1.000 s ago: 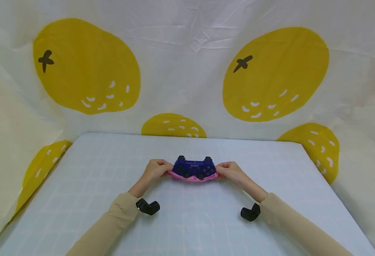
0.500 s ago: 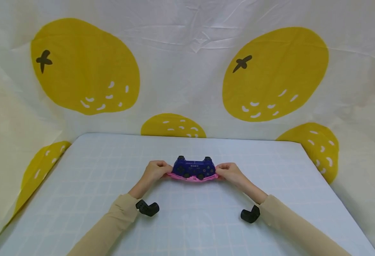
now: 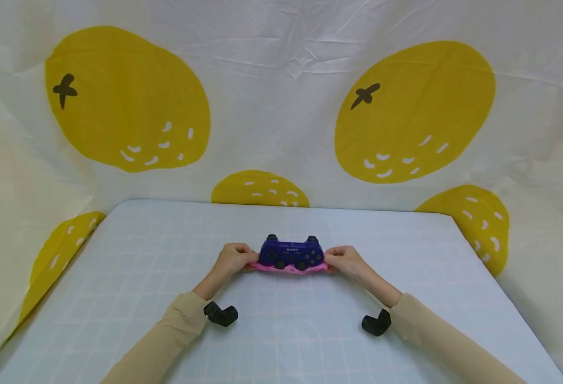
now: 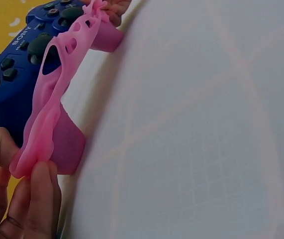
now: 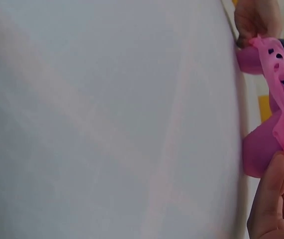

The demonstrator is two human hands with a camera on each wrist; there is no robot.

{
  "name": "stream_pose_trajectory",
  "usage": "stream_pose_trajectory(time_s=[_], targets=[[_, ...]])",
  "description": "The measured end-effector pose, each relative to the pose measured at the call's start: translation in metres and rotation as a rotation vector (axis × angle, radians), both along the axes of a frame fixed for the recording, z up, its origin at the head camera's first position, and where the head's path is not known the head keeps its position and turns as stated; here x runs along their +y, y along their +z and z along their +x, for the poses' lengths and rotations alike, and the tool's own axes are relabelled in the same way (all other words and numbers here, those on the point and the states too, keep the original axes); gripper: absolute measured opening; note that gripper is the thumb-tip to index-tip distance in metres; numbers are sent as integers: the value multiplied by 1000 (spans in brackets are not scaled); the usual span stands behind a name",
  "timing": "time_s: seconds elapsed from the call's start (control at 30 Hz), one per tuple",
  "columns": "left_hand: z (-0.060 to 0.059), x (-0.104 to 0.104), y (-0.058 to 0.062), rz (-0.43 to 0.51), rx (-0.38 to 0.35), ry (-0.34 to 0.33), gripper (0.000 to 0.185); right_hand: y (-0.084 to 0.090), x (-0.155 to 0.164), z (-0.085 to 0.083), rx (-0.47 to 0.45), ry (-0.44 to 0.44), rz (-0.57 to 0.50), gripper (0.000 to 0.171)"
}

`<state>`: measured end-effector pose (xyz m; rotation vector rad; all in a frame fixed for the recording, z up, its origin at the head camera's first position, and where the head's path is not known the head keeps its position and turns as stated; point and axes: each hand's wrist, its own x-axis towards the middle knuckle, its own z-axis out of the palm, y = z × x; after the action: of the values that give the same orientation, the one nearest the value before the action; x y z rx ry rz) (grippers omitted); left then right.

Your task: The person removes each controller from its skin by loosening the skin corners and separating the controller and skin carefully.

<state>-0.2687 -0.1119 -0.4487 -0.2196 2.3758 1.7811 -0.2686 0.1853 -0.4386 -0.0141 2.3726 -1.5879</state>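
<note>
The fingers (image 4: 37, 194) of the left hand (image 3: 232, 258) and right hand (image 3: 345, 261) pinched the pink silicone cover (image 3: 288, 268), now stretched lower under the blue controller (image 3: 291, 251) at mid-desk (image 3: 118, 277), so peeled further off.

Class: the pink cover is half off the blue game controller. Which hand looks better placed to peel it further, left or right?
Neither clearly: left hand and right hand each pinch one end of the pink cover, at opposite ends of the controller. Both look needed.
</note>
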Motion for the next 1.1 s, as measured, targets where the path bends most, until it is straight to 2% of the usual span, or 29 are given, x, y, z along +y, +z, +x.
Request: stream_pose_trajectory(time_s=[0.53, 0.67, 0.9, 1.1], targets=[[2, 2, -3, 25, 60, 11, 7, -7, 3, -4, -16, 22, -13, 30], [2, 3, -3, -12, 92, 18, 7, -5, 2, -4, -11, 17, -10, 29], [4, 3, -3, -134, 165, 22, 9, -6, 1, -4, 5, 2, 9, 24], [5, 3, -5, -173, 202, 10, 11, -8, 0, -4, 15, -2, 20, 21]])
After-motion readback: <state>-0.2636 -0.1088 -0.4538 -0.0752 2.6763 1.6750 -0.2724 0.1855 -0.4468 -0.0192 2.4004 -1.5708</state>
